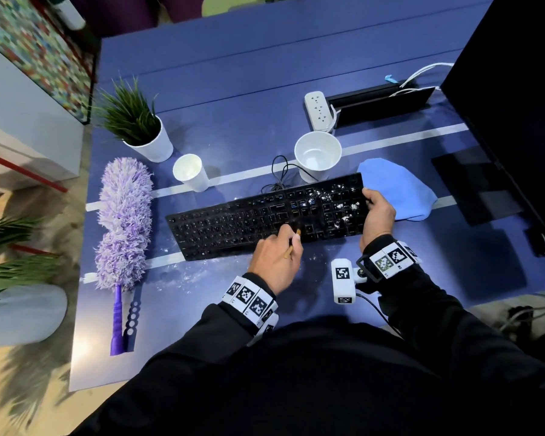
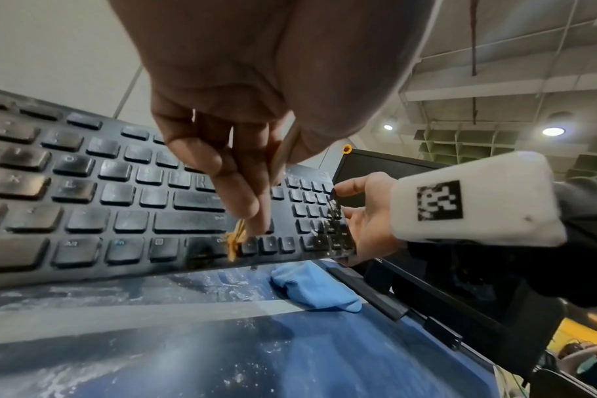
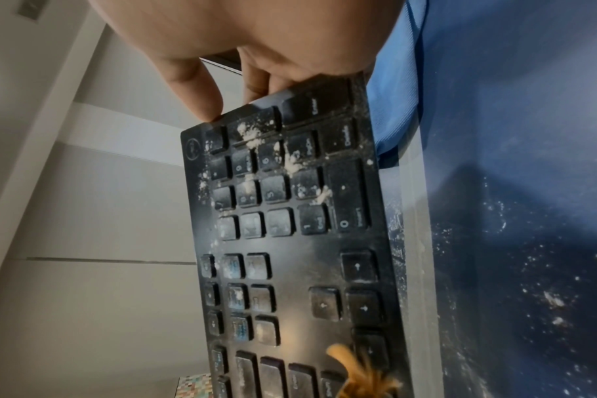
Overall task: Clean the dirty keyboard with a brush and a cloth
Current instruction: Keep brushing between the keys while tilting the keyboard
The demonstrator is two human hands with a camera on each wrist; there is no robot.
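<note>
A blue surface (image 1: 233,89) with pale stripes stretches well beyond both hands, its far half bare, its near strip beneath the wrists speckled with white crumbs. A dark monitor (image 1: 516,89) walls off the right side past the right hand (image 1: 378,212); its base sits just beyond the cloth (image 1: 400,187). The left border, beyond the left hand (image 1: 276,262), drops to a wooden floor (image 1: 29,388) with a plant.

The keyboard (image 1: 233,225) lies across the middle, tilted up off the surface at its right end, where the right hand grasps the short edge, thumb on the top corner and fingers underneath. White powder clings to the number pad. A purple duster (image 1: 123,215) lies well left of the left hand, parallel to the surface's left side. The blue cloth sits bunched just behind the right hand, partly under the raised keyboard end. A potted plant (image 1: 139,127) and a power strip (image 1: 318,110) stand farther back. Two white cups (image 1: 317,154) stand behind the keyboard, the larger one near its cable (image 1: 280,174).

The left hand pinches a thin brush (image 1: 293,243) between thumb and fingers, its orange bristles splayed against the keys near the arrow cluster.
</note>
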